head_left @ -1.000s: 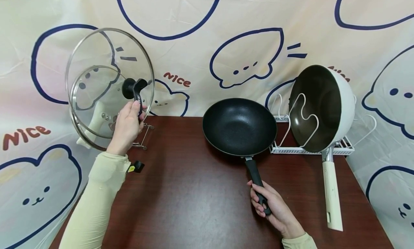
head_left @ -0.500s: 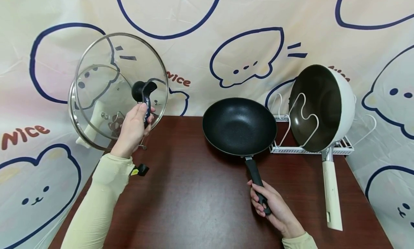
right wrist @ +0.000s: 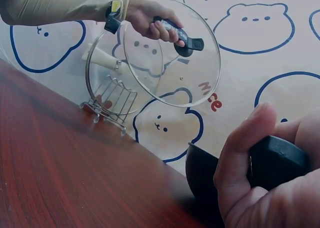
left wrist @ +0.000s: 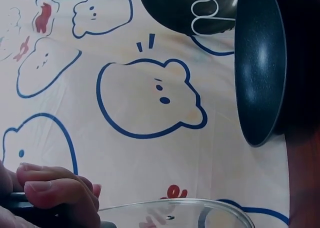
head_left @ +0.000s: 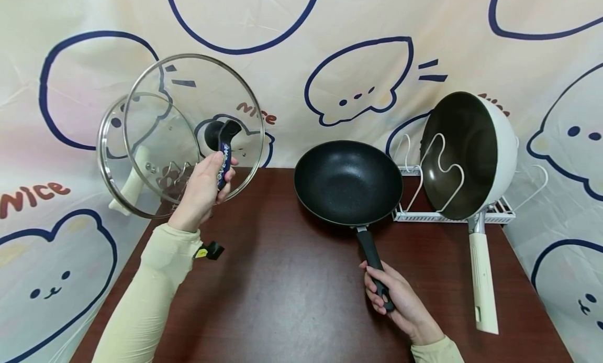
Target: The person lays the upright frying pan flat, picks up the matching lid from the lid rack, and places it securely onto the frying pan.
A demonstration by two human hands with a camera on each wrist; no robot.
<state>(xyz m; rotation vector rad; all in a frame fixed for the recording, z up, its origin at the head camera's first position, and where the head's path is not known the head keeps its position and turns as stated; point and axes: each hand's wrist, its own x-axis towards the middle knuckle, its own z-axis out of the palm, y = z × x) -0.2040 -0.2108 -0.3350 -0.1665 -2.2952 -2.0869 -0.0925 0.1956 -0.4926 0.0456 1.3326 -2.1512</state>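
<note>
My left hand (head_left: 202,187) grips the black handle of a round glass lid (head_left: 165,64), which it holds up on edge in the air. In the right wrist view the left fingers wrap that lid handle (right wrist: 172,30), clear of the wire rack behind. My right hand (head_left: 398,303) grips the black handle of a black frying pan (head_left: 348,185) that sits right of the table's middle, its dark inside facing up and toward me. At the right wrist, the thumb and fingers close round the pan handle (right wrist: 277,160).
A second glass lid (head_left: 105,169) with a cream handle (head_left: 134,182) stands in a metal wire rack (right wrist: 117,100) at the back left. At the right, a cream-white pan (head_left: 504,158) leans on its side in a white rack (head_left: 433,217). A printed cloth hangs behind the brown table (head_left: 292,300).
My left hand has moved the glass lid to the right and slightly down, away from the lid in the wire rack. The right hand and frying pan have stayed put.
</note>
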